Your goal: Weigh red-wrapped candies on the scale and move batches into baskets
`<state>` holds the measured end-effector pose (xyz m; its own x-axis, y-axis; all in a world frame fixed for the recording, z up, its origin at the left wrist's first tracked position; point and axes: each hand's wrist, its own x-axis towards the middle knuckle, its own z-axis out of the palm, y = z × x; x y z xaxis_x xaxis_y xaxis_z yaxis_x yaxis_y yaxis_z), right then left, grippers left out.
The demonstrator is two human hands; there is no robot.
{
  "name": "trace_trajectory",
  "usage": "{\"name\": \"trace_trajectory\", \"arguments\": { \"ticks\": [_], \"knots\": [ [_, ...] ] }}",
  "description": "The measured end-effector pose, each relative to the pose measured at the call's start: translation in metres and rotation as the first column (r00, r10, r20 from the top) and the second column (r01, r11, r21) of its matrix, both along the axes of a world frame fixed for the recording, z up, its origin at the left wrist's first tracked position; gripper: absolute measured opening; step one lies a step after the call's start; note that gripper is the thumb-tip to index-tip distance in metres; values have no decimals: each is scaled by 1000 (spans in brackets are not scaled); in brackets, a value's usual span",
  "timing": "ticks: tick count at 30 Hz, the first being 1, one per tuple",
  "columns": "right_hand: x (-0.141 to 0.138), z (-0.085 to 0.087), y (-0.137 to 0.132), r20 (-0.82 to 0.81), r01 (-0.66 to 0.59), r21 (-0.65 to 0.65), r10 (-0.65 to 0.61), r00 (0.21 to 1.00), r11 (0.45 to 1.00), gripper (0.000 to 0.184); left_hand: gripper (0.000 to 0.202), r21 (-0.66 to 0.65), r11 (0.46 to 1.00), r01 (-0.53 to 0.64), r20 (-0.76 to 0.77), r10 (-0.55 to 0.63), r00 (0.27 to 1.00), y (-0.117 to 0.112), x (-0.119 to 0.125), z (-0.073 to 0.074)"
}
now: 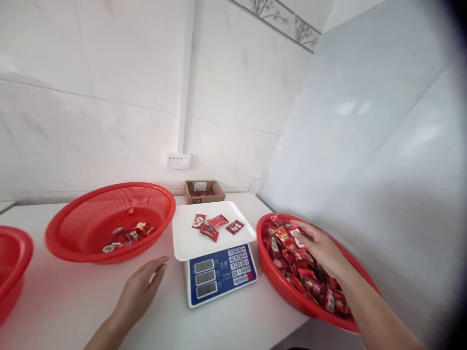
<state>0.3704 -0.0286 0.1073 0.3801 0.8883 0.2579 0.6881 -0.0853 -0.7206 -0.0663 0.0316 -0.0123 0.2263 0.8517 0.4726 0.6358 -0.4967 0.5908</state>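
Observation:
A blue-faced weighing scale [221, 274] stands in the middle of the white table, and several small red packets [215, 226] lie on its white tray [189, 243]. My right hand [319, 248] reaches into the red basket [280, 284] on the right, which is heaped with red packets [306, 274]; its fingers curl down onto the pile, and I cannot make out what they hold. My left hand [140, 289] hovers flat over the table just left of the scale, fingers stretched out and holding nothing.
A large red basket [87, 214] at the left holds a few packets [127, 236]. Another red basket [12, 262] shows at the far left edge. A small cardboard box [203, 191] sits by the tiled wall, under a wall socket [178, 160]. A wall stands close on the right.

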Motion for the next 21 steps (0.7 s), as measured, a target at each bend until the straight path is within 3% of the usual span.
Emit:
{"name": "trace_trajectory", "arguments": {
  "ticks": [4, 7, 9, 12, 15, 18, 21],
  "knots": [
    [32, -3, -37, 51, 88, -146, -81, 995, 985, 49, 34, 5, 1000, -14, -13, 14, 1000, 4, -1, -5],
    [36, -9, -63, 124, 22, -416, 33, 992, 909, 49, 36, -21, 1000, -23, -35, 22, 999, 5, -1, -7],
    [30, -17, -75, 166, -8, -498, 105, 981, 867, 50, 37, -43, 999, -25, -54, 22, 998, 6, -2, -8],
    [18, -30, -81, 282, 45, -422, 83, 956, 906, 34, 37, -52, 998, -23, -65, 19, 998, 7, -2, -8],
    [12, -36, -78, 306, 125, -315, -24, 952, 941, 31, 37, -51, 999, -19, -64, 16, 998, 7, -2, -8],
    [16, -30, -75, 300, 256, -153, -202, 932, 954, 30, 36, -46, 999, -20, -58, 17, 998, 8, -2, -8],
    [12, -21, -69, 243, 377, -29, -359, 901, 926, 38, 35, -2, 1000, -6, -45, 6, 999, 6, 0, -7]
  ]
}}
